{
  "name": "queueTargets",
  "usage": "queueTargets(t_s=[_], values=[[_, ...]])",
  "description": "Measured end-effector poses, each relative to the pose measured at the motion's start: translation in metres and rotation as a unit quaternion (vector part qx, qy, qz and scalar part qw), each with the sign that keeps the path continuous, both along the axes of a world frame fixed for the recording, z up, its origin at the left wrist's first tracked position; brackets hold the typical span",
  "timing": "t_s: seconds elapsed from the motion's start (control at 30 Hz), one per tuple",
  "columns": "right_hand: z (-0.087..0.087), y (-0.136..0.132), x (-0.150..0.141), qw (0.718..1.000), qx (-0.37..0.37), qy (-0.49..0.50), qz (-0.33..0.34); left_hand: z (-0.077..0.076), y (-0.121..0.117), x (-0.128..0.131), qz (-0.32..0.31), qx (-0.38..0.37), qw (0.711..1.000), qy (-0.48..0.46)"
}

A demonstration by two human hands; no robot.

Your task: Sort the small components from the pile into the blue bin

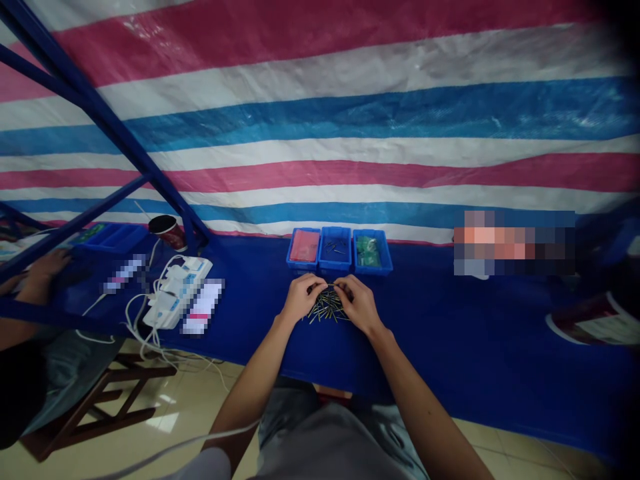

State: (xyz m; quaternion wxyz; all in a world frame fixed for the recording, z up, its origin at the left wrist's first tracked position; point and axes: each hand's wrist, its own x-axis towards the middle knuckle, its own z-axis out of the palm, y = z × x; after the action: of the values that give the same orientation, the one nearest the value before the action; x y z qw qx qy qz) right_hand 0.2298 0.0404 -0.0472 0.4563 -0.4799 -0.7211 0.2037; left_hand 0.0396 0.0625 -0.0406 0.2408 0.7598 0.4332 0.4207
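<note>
A small pile of thin dark metal pins (327,310) lies on the blue table (450,333) in front of me. My left hand (299,297) and my right hand (357,303) rest on either side of the pile, fingertips curled and pinched together just above it. What the fingertips hold is too small to make out. Just behind the pile stand three small blue bins: one with red contents (304,248), one with dark parts (335,248), one with green parts (372,251).
White power strips with cables (175,293) lie to the left, a dark cup (167,231) behind them. Another person's hand (47,267) rests on the table at far left. Blue frame bars (100,113) cross the upper left. A striped tarp hangs behind.
</note>
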Motion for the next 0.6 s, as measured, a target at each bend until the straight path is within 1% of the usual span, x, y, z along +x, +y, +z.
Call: queueTargets(t_s=[0.33, 0.6], values=[[0.0016, -0.0004, 0.0009, 1.0, 0.002, 0.004, 0.011, -0.0012, 0.0013, -0.0003, -0.001, -0.002, 1.0, -0.01], [0.0067, -0.0018, 0.0024, 1.0, 0.004, -0.001, 0.013, 0.0024, 0.0004, 0.0006, -0.008, -0.01, 1.0, -0.007]])
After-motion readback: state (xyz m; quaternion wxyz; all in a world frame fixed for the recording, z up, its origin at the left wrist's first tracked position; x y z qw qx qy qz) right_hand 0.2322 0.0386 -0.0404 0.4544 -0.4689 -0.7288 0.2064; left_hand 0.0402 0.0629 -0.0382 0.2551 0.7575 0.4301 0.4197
